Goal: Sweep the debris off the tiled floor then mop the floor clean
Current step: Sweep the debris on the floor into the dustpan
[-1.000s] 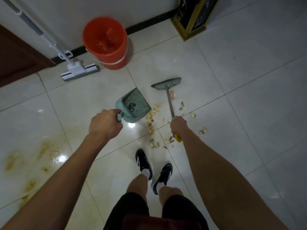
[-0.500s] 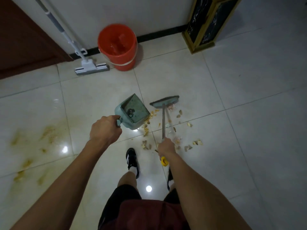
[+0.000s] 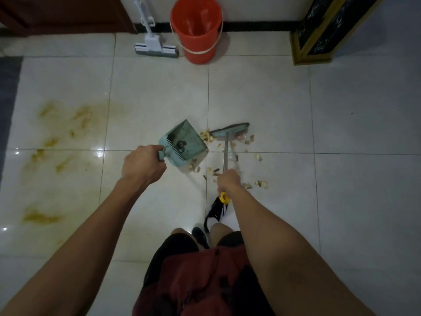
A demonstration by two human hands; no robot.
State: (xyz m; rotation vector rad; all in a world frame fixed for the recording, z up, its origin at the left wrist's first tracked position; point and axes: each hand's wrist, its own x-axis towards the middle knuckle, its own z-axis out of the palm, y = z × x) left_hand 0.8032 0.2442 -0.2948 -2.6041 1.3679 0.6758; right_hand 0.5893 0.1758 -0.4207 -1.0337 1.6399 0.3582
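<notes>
Left hand (image 3: 142, 164) curled round the handle of the teal dustpan (image 3: 184, 144), tilted with its mouth toward the debris (image 3: 206, 136). Right hand (image 3: 229, 180) clamped on the broom (image 3: 230, 131) shaft, head on the tile just right of the pan, scraps between them and scattered near the shaft. Mop (image 3: 156, 47) and red bucket (image 3: 197, 28) stand by the wall

Home interior: tiled floor (image 3: 262, 92), skirting, wooden door (image 3: 63, 14).

Mop (image 3: 152, 43) handle cut off by top edge.
</notes>
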